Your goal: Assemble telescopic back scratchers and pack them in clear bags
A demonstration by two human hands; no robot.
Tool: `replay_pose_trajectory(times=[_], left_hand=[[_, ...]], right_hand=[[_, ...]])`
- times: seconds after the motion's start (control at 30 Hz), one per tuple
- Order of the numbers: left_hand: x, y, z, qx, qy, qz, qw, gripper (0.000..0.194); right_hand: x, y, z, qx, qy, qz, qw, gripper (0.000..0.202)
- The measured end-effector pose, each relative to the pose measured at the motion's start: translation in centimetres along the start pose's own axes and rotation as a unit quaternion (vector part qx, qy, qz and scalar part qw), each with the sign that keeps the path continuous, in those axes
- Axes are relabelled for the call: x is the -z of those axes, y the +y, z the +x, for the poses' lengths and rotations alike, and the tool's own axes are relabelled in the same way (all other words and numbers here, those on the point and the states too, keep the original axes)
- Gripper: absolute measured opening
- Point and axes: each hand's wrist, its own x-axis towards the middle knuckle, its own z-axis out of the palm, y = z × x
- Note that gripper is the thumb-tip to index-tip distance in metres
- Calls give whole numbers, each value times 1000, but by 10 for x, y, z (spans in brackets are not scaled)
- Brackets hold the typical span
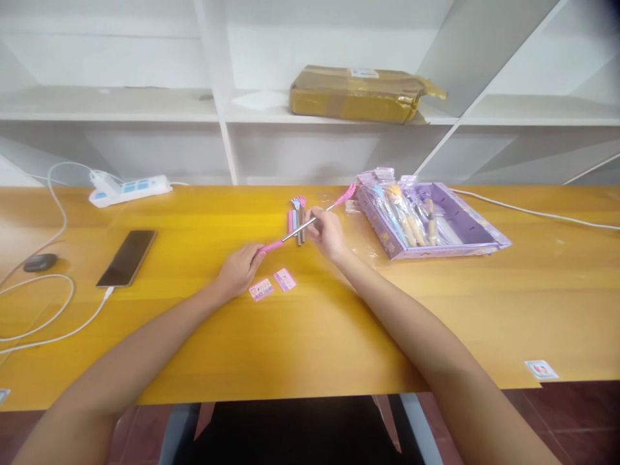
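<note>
A pink telescopic back scratcher [294, 233] is held slantwise above the table, its metal rod drawn out and its hand-shaped head up at the right. My left hand [238, 268] is closed around its pink handle. Higher along the rod, my right hand [326, 231] grips the metal with its fingertips. Just behind the rod, a blue back scratcher [296, 205] and a pink back scratcher [303, 201] lie side by side on the table, partly covered by the rod and right hand. Two small pink cards [261, 289] lie near my left hand.
A purple box [477, 226] with wrapped items [400, 210] stands on the right of the table [310, 342]. To the left are a phone [127, 258] on a cable, a dark mouse-like object [41, 262] and a power strip [133, 188]. A taped carton [356, 93] sits on the shelf.
</note>
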Motion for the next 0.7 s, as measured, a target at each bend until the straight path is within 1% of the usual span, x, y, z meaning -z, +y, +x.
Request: replay_pose_trajectory(times=[0.3, 0.43, 0.7], left_hand=[[2, 3, 1, 12, 15, -6, 1000, 38], [2, 3, 1, 6, 16, -3, 1000, 39], [1, 2, 0, -15, 4, -11, 1000, 42]], right_hand=[[-3, 4, -4, 25, -9, 30, 999, 35], [-3, 3, -4, 35, -14, 3, 999, 43], [-3, 3, -3, 28, 16, -38, 999, 53]])
